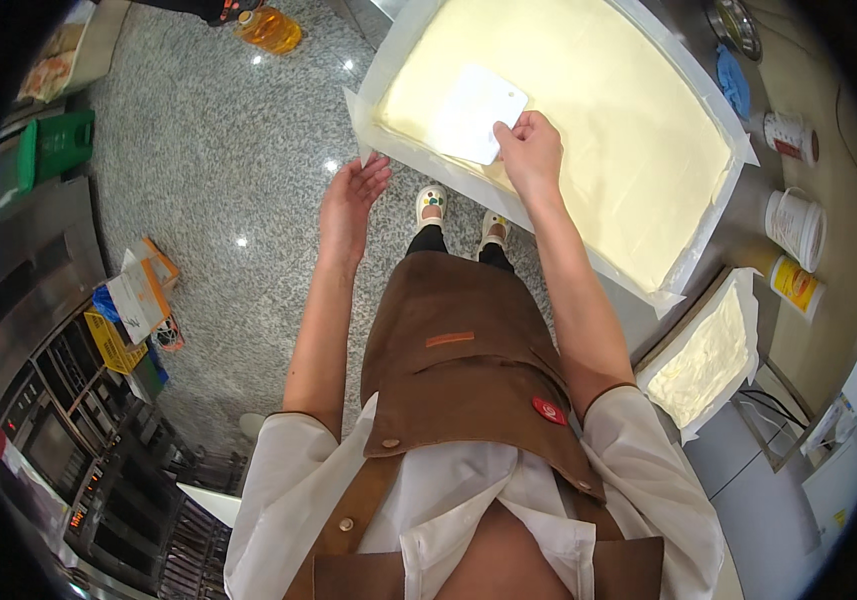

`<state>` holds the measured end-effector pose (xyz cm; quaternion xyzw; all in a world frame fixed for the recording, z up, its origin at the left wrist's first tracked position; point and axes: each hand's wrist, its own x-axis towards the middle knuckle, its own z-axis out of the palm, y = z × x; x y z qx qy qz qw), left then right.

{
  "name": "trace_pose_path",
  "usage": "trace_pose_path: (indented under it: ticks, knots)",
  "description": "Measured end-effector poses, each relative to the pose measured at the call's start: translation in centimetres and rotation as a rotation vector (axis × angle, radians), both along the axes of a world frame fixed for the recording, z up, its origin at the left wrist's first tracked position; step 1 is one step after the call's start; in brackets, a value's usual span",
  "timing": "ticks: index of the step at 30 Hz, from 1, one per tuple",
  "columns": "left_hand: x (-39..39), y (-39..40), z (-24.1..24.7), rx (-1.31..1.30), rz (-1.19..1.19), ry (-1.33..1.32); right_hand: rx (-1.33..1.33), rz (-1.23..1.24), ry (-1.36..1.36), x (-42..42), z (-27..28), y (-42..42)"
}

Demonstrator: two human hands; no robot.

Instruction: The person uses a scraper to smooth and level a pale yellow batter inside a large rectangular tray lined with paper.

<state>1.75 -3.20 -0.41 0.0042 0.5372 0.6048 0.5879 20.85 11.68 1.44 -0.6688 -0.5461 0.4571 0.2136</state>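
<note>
A large tray lined with white paper (725,161) holds a broad layer of pale yellow batter or cream (623,135), smooth over most of its surface. My right hand (533,154) grips a white plastic dough scraper (473,112) by its edge, over the near left part of the layer. Whether the scraper touches the layer cannot be told. Beside the tray's near left corner is my left hand (357,191), palm partly up and fingers loosely bent, close to a folded paper corner (358,124). It appears to hold nothing.
To the right, a smaller paper-lined tray (698,367) bears a pale, rougher layer. Tubs (796,225), a yellow-labelled container (796,285), a blue cloth (733,81) and a metal bowl (736,28) line the counter's far side. On the floor stands an oil bottle (271,30), near a person's arm.
</note>
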Motion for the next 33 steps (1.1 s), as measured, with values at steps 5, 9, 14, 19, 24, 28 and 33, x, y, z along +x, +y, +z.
trace_pose_path:
  ticks: [5, 9, 14, 19, 24, 28, 33]
  knots:
    - [1.0, 0.2, 0.8, -0.001, -0.002, 0.059, -0.049, -0.016, -0.003, 2.4, 0.4, -0.3]
    - [1.9, 0.2, 0.8, -0.017, 0.024, 0.086, -0.051, -0.025, 0.001, 4.7, 0.3, -0.7]
    - [2.7, 0.1, 0.7, -0.032, -0.003, 0.095, -0.056, -0.048, 0.024, 7.8, 0.0, -1.0]
    - [3.6, -0.2, 0.7, -0.025, 0.001, 0.097, -0.051, -0.037, 0.014, 11.5, -0.3, -1.6]
    - [5.0, -0.3, 1.2, -0.042, 0.017, 0.125, -0.064, -0.056, -0.003, 15.5, -0.2, -2.2]
    - [6.1, -0.4, 1.7, -0.064, 0.013, 0.143, -0.063, -0.07, 0.014, 18.8, -0.5, -2.9]
    - [7.9, -0.5, 2.3, -0.098, 0.013, 0.173, -0.068, -0.057, -0.003, 22.6, -0.2, -3.5]
